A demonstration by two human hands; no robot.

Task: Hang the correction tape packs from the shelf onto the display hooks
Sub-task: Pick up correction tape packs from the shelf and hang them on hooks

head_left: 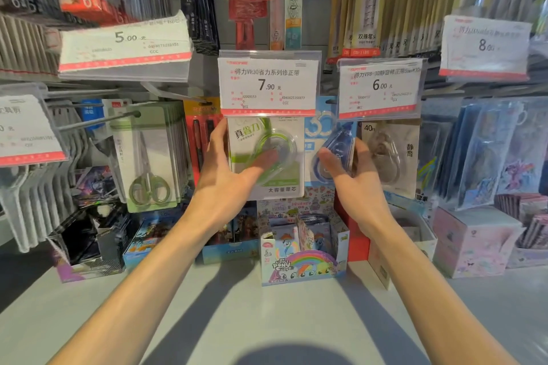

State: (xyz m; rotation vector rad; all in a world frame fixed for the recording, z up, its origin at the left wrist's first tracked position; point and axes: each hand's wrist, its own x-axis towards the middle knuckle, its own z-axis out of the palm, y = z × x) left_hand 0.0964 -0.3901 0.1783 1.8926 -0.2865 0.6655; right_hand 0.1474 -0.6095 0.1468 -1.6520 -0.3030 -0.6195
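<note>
A green-and-white correction tape pack (267, 133) hangs under the 7.90 price tag (268, 84). My left hand (225, 169) grips it, thumb on its front and fingers behind its left edge. To its right is a blue correction tape pack (336, 139), held by my right hand (347, 169) from below and from the right. A grey correction tape pack (388, 154) hangs under the 6.00 price tag (381, 87). The hook ends are hidden behind the tags.
Scissors packs (149, 157) hang at the left on a long hook. Card boxes, among them a rainbow pony box (302, 258), stand along the back of the white shelf (237, 314). Pink boxes (474, 240) sit at the right. Pen packs hang above.
</note>
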